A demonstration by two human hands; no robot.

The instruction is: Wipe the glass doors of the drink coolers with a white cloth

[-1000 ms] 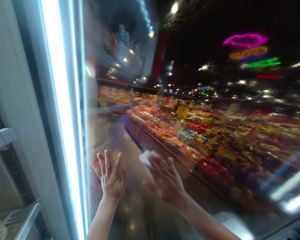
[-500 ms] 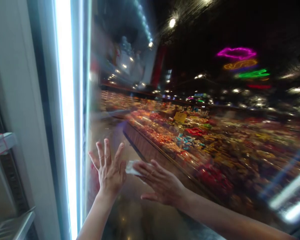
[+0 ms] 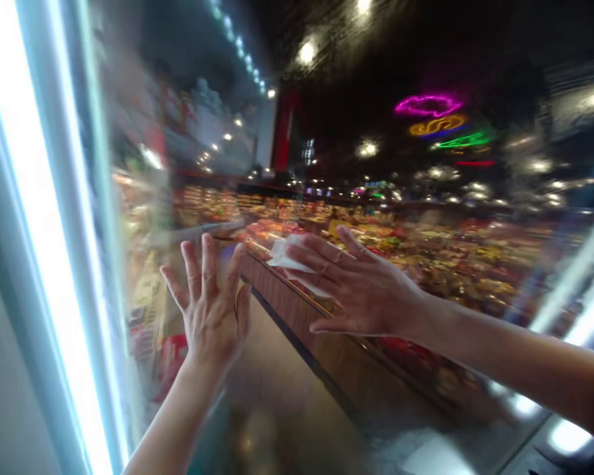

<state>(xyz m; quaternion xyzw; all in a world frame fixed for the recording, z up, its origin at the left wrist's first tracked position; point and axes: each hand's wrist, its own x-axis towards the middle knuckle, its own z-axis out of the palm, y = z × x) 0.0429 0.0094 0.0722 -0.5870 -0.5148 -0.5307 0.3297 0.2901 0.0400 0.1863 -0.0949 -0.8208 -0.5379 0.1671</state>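
Observation:
A large see-through glass pane stands in front of me. My left hand is on it with the fingers spread and nothing held. To its right, my right hand lies nearly flat, pressing a folded white tissue under its fingers against the glass. Only the tissue's left edge and a strip below the fingers show. The thumb points left, apart from the fingers.
A bright upright tube light runs along the frame at left. More lights glow at lower right. Beyond the glass, blurred, are a long display counter heaped with colourful packets, and neon signs.
The view has swung right, so the tube light sits further left. My right hand and the tissue have moved up and right, away from the left hand, which stays spread.

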